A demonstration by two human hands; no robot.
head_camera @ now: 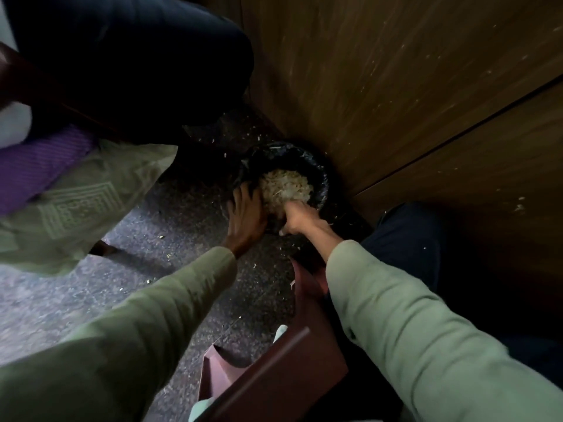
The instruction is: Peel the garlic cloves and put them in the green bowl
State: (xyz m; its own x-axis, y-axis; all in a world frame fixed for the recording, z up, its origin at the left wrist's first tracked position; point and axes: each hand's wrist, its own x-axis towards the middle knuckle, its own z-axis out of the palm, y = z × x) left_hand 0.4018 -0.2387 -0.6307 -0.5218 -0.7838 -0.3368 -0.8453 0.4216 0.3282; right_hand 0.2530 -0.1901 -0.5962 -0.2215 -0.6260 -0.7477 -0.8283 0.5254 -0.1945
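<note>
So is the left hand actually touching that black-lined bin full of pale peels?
Touching. The head view shows the left hand with fingers spread flat against the rim of the black-lined bin, no gap visible between them.

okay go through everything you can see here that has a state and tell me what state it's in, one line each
Black bag-lined waste bin: upright on the floor, open-topped, holding pale garlic peels.
Pale garlic peels: heaped inside the bin; bits scattered around it.
Left hand: fingers spread, resting on the bin's near rim.
Right hand: fingers curled, reaching into the peels; contents hidden.

Glossy black plastic bin liner (320,178)
</note>
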